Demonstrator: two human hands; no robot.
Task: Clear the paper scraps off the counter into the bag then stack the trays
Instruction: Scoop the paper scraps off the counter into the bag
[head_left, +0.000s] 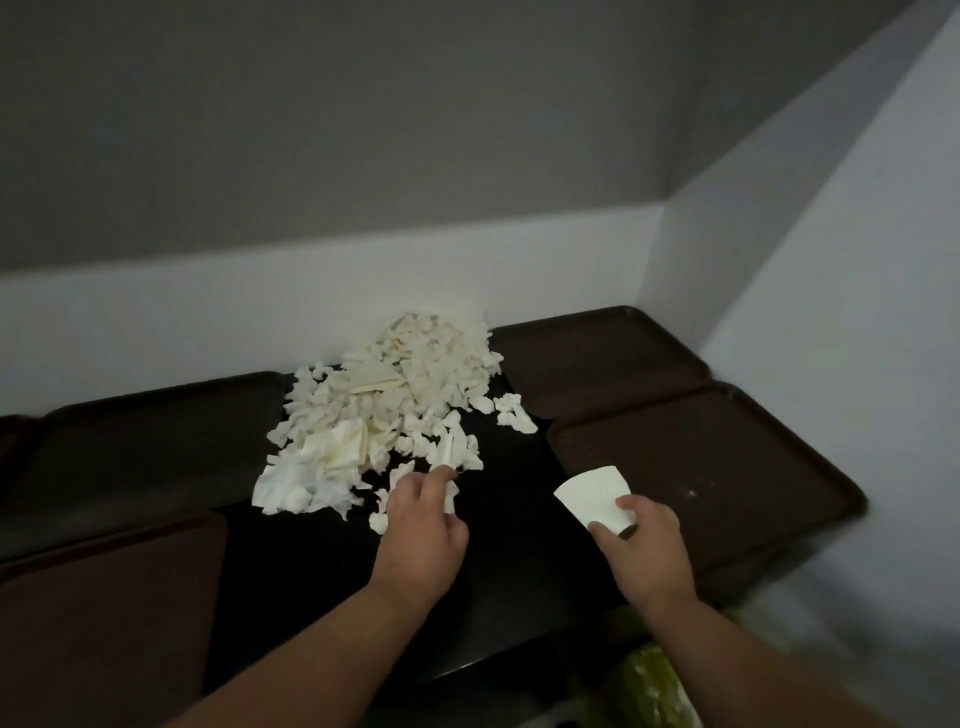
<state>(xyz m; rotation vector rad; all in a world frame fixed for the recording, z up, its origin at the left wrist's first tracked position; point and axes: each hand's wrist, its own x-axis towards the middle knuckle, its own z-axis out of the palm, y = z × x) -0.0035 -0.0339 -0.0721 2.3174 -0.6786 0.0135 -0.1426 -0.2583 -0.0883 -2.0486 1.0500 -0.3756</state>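
A heap of white paper scraps (384, 410) lies on the dark counter (509, 561) against the back wall. My left hand (423, 525) is at the heap's near edge and pinches a strip of paper (449, 491). My right hand (641, 545) grips a white paper cup (595, 496), tipped with its mouth up and to the left, over the near right tray's left edge. Brown trays lie around the heap: near right (727, 467), far right (597, 358), far left (140, 441) and near left (98, 613). A greenish bag (649, 686) shows below the counter's front edge.
A white wall band runs along the back of the counter and a white wall closes it off on the right. The counter's front edge runs diagonally at the lower right, above the bag. Another dark tray edge (10, 431) shows at the far left.
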